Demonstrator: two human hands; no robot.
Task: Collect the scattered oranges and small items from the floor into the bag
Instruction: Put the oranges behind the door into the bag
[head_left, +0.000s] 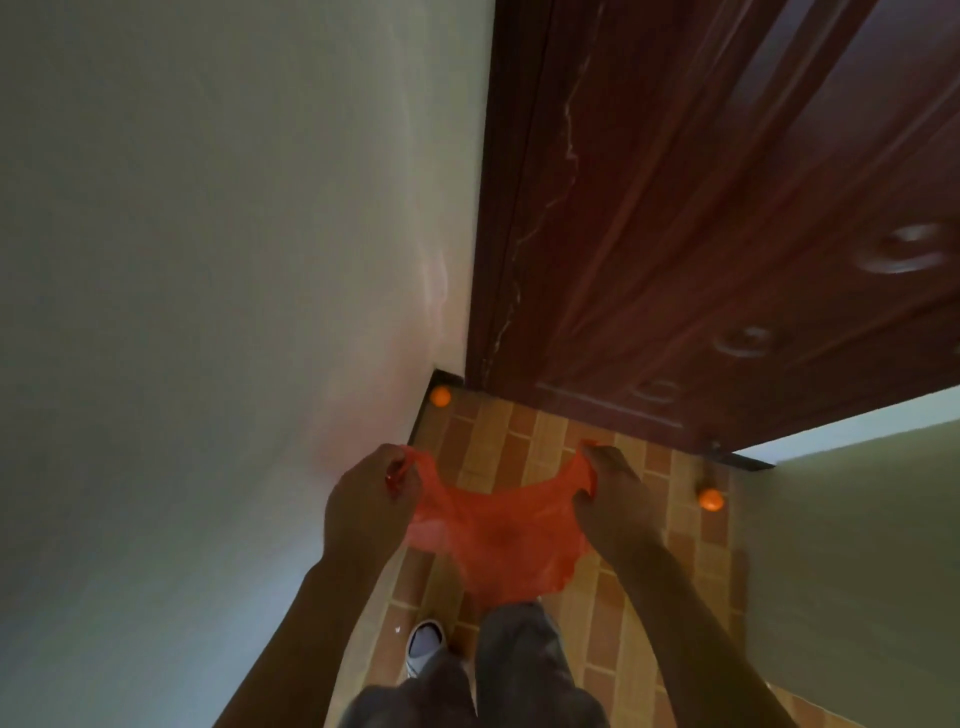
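Note:
An orange-red plastic bag (498, 535) hangs stretched between my two hands above the tiled floor. My left hand (369, 499) grips its left handle, and my right hand (613, 493) grips its right handle. One orange (440, 396) lies in the floor corner where the left wall meets the door. A second orange (710, 500) rests on the floor by the right wall, to the right of my right hand. What the bag holds is not visible.
A dark red wooden door (727, 208) stands ahead. A pale wall (208, 260) closes the left side and another wall (857, 545) the right, leaving a narrow strip of brick-patterned floor (524, 441). My legs and a white shoe (425, 644) are below the bag.

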